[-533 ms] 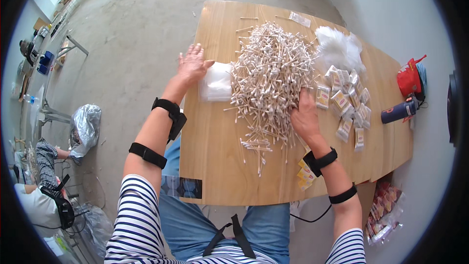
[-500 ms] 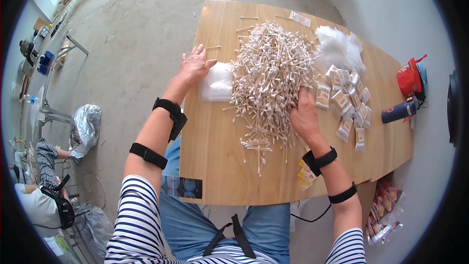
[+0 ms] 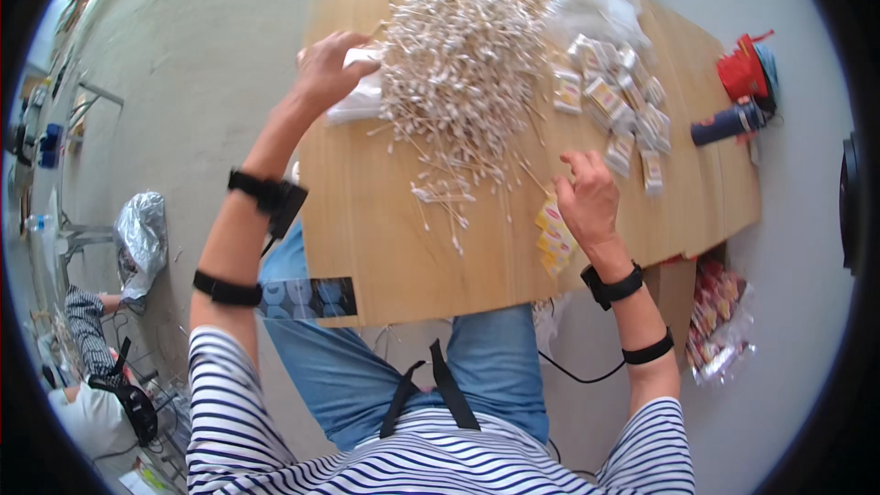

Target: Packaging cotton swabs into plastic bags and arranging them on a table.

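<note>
A big heap of cotton swabs (image 3: 463,55) covers the far middle of the wooden table (image 3: 385,238). My left hand (image 3: 325,69) rests on a white plastic packet (image 3: 359,96) at the heap's left edge, fingers curled over it. My right hand (image 3: 587,197) hovers near the table's right side, fingers loosely bent, just above a few small yellow packets (image 3: 553,238); whether it pinches anything I cannot tell. Loose swabs (image 3: 440,202) trail from the heap toward me.
Several small filled packets (image 3: 623,101) lie right of the heap, with a fluffy white pile (image 3: 587,5) behind them. A red bag (image 3: 744,73) and a dark cylinder (image 3: 729,124) sit at the far right. A bag of packets (image 3: 720,321) lies on the floor. Another person (image 3: 87,385) sits at lower left.
My right hand has pulled back out of the swab heap toward the right, near the yellow packets. My left hand stays by the white packet. The view has shifted closer.
</note>
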Tool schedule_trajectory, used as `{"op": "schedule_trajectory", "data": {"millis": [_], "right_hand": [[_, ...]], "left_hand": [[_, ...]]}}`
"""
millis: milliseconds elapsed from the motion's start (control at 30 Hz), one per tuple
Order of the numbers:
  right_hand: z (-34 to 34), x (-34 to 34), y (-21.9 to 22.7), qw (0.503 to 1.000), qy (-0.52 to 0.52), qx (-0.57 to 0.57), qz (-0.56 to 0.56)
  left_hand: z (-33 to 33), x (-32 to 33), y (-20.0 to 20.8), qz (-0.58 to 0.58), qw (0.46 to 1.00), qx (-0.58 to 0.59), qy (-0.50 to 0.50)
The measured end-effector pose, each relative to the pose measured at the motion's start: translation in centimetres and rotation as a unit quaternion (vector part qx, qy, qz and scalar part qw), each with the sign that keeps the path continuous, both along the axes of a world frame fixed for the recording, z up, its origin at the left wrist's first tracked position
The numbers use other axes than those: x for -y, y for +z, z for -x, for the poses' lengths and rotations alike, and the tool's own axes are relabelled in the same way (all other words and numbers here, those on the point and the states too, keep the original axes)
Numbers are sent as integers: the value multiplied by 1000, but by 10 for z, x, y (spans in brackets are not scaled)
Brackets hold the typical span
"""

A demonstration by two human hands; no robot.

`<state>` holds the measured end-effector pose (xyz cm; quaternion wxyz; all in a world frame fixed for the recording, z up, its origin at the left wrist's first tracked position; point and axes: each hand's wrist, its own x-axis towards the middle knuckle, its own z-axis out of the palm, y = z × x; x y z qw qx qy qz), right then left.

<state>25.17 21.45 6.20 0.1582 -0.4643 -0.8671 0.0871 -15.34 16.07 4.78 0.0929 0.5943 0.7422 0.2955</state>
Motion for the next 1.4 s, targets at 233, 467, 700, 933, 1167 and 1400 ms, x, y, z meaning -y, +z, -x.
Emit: {"op": "schedule_trajectory", "data": {"millis": [233,467,700,933,1167,1400], "right_hand": [[-84,77,-18,997,-25,10,71],[-83,92,-40,999,25,22,-18],[-91,93,-37,997,24,49,-52],[-96,99,-51,980,143,101,-94],[-118,86,-72,990,91,81,-74],[-120,91,-58,987,117,84,-76]], "left_hand": [[-151,128,15,59,958,100,-261],[-205,131,-8,106,964,3,-242],[-226,67,-12,40,984,-10,-170],[-277,59,-35,9,966,-89,-244],[-265,49,-42,24,975,-139,-172],[-320,29,-27,-17,973,-129,-192]]}}
